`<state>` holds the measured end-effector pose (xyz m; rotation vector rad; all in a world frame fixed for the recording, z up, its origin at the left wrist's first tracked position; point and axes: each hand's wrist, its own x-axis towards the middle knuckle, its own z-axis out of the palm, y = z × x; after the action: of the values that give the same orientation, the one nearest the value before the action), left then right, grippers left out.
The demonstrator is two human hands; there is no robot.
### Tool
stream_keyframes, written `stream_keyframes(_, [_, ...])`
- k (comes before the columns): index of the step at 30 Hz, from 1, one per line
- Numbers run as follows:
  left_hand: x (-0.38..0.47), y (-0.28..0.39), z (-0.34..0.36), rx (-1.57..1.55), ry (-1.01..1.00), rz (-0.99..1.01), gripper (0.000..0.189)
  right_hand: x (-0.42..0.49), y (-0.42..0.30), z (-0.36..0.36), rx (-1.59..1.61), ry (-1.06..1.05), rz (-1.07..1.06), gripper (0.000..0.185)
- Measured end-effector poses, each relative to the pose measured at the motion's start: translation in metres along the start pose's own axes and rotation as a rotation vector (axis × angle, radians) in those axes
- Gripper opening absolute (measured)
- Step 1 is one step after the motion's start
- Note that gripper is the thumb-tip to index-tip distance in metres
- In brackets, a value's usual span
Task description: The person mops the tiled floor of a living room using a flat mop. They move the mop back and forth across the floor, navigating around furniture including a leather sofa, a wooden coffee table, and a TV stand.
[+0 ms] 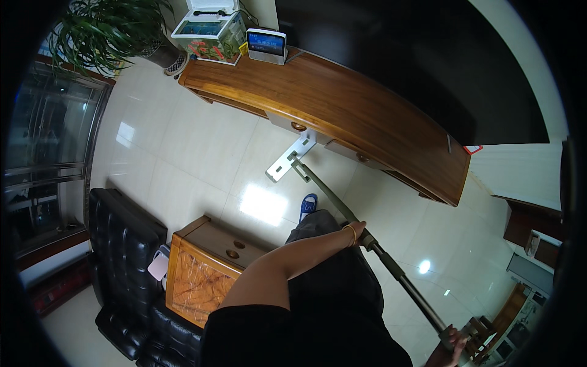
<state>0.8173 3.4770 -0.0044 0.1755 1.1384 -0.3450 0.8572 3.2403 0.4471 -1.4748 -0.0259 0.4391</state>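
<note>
A flat mop with a long green and metal pole slants across the view from upper middle to lower right. Its white rectangular mop head lies on the tiled floor, one end close against the drawer front of a wooden TV cabinet. My left hand, with a yellow band at the wrist, is wrapped around the middle of the pole. Farther down, near the pole's upper end, my right hand grips it at the lower right of the view. One foot in a blue slipper stands behind the mop head.
A large television, a smart display and a small fish tank stand on the cabinet. Beside it is a potted plant. At left are a black leather sofa and a marble-topped table.
</note>
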Motion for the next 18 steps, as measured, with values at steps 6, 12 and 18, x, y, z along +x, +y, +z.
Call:
stream_keyframes(6, [-0.042, 0.031, 0.008, -0.472, -0.010, 0.141, 0.023, 0.048, -0.011, 0.019, -0.169, -0.353, -0.210, 0.023])
stream_keyframes(12, [-0.093, 0.043, -0.041, -0.656, -0.016, 0.371, 0.023, 0.069, -0.010, 0.051, -0.139, -0.592, -0.235, 0.026])
stream_keyframes(18, [-0.070, 0.072, -0.190, -0.614, 0.191, 0.613, 0.028, 0.068, 0.075, 0.147, -0.045, -0.636, -0.164, 0.019])
